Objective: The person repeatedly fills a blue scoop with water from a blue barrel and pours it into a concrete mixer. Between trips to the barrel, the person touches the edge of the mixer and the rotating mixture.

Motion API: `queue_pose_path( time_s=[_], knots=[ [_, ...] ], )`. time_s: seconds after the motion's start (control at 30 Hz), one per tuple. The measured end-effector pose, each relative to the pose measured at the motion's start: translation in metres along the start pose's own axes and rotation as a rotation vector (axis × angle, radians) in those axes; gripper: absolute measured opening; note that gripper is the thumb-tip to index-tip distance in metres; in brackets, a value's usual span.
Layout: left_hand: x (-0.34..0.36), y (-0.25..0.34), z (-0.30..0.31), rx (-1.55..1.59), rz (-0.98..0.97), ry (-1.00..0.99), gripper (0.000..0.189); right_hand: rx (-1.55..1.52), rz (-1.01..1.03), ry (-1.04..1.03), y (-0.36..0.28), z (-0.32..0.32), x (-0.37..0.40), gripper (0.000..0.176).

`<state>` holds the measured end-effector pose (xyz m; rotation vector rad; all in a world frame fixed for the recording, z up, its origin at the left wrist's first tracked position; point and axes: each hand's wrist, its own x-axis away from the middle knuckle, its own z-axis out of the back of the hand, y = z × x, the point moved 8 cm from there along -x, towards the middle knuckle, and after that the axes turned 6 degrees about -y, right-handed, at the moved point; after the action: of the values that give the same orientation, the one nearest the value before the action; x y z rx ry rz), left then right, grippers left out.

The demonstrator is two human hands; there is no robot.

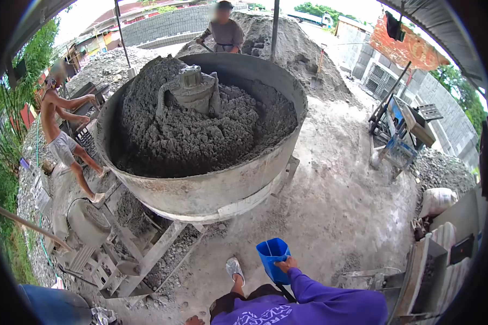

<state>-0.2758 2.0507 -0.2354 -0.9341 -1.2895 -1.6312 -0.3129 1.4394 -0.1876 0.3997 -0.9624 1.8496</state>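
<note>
My right hand (286,264) is closed on the rim of a blue plastic container (269,261), an open-topped, angular vessel like a cut-down jug. It hangs at my front, right of my shoe (234,269). My left hand (194,320) shows only in part at the bottom edge, low beside my body; its fingers are too cut off to read. Ahead stands a big round mixer pan (200,192), with grey, crumbly mortar mix (200,135) heaped around its crusted central hub (191,89).
A bare-chested person (65,124) stands left of the pan; another person (225,32) is behind it. A motor (88,221) and steel frame (146,265) lie front left, near a blue drum (57,306). Machines (401,135) and a sack (437,202) are at right.
</note>
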Motion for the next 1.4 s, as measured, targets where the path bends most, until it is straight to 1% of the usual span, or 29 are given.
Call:
queue_pose_path(
  time_s=[0.03,0.07,0.13,0.23,0.27,0.4,0.47,0.5,0.57,0.6,0.63,0.7,0.73,0.8,0.87,0.9,0.97,1.0,1.07,1.13,1.17,1.2,1.23,1.27,1.3,1.33,1.37,1.4],
  knots=[
    [0.006,-0.016,0.003,0.011,-0.006,-0.011,0.025,0.052,0.036,-0.017,0.000,-0.013,0.000,0.076],
    [0.012,-0.033,0.006,0.022,-0.011,-0.013,0.024,0.055,0.030,-0.027,0.006,-0.025,0.002,0.076],
    [0.026,-0.062,0.016,0.047,-0.015,-0.007,0.024,0.209,0.110,0.000,0.000,-0.040,0.013,0.066],
    [0.045,-0.098,0.039,0.072,-0.031,0.014,0.023,0.213,0.095,-0.054,0.007,-0.057,0.049,0.068],
    [0.051,-0.109,0.048,0.081,-0.037,0.022,0.023,0.214,0.115,-0.076,0.010,-0.063,0.059,0.071],
    [0.068,-0.148,0.083,0.131,-0.048,0.059,0.022,0.305,0.141,-0.158,0.023,-0.092,0.095,0.069],
    [0.076,-0.169,0.098,0.155,-0.041,0.070,0.022,0.448,0.337,-0.183,0.012,-0.107,0.120,0.064],
    [0.081,-0.177,0.104,0.167,-0.032,0.073,0.021,0.450,0.340,-0.180,0.010,-0.111,0.130,0.064],
    [0.088,-0.197,0.116,0.191,-0.014,0.079,0.021,0.549,0.547,-0.267,-0.011,-0.136,0.157,0.059],
    [0.092,-0.208,0.120,0.210,0.003,0.084,0.021,0.593,0.602,-0.269,-0.028,-0.144,0.176,0.054],
    [0.094,-0.218,0.127,0.224,0.013,0.083,0.021,0.594,0.607,-0.266,-0.036,-0.158,0.184,0.054],
    [0.100,-0.239,0.141,0.249,0.030,0.081,0.020,0.661,0.848,-0.305,-0.062,-0.196,0.216,0.051],
    [0.103,-0.254,0.151,0.266,0.041,0.082,0.020,0.665,0.850,-0.305,-0.072,-0.213,0.231,0.051],
    [0.108,-0.281,0.175,0.293,0.054,0.079,0.019,0.684,1.032,-0.404,-0.104,-0.259,0.276,0.048],
    [0.110,-0.305,0.205,0.326,0.049,0.081,0.019,0.715,1.064,-0.509,-0.137,-0.304,0.328,0.048],
    [0.108,-0.317,0.222,0.346,0.044,0.083,0.019,0.729,1.075,-0.516,-0.151,-0.329,0.345,0.048],
    [0.111,-0.349,0.270,0.393,0.014,0.105,0.018,0.640,1.258,-0.565,-0.175,-0.388,0.408,0.047],
    [0.116,-0.370,0.289,0.439,0.002,0.119,0.018,0.672,1.293,-0.642,-0.182,-0.413,0.440,0.047],
    [0.119,-0.416,0.327,0.510,-0.035,0.148,0.018,0.669,1.273,-0.752,-0.208,-0.465,0.496,0.058],
    [0.119,-0.450,0.354,0.619,-0.059,0.196,0.017,0.580,1.285,-0.854,-0.235,-0.493,0.563,0.057],
    [0.103,-0.474,0.366,0.816,-0.062,0.214,0.020,0.441,1.389,-0.806,-0.236,-0.519,0.580,0.053],
    [0.107,-0.471,0.384,0.709,-0.084,0.263,0.025,0.387,1.352,-0.935,-0.242,-0.536,0.606,0.050],
    [0.119,-0.474,0.401,0.589,-0.059,0.453,0.028,0.339,1.291,-1.049,-0.246,-0.549,0.628,0.048],
    [0.128,-0.469,0.409,0.739,-0.029,0.513,0.028,0.317,1.225,-1.168,-0.252,-0.555,0.654,0.050],
    [0.124,-0.470,0.416,0.878,-0.074,0.469,0.028,0.289,1.155,-1.264,-0.260,-0.562,0.678,0.051],
    [0.128,-0.462,0.424,0.942,-0.088,0.510,0.027,0.329,1.167,-1.321,-0.264,-0.574,0.697,0.051],
    [0.129,-0.451,0.431,0.994,-0.111,0.542,0.027,0.314,1.118,-1.358,-0.269,-0.586,0.709,0.048],
    [0.121,-0.450,0.434,1.047,-0.115,0.505,0.027,0.294,1.063,-1.385,-0.278,-0.596,0.717,0.045]
  ],
)
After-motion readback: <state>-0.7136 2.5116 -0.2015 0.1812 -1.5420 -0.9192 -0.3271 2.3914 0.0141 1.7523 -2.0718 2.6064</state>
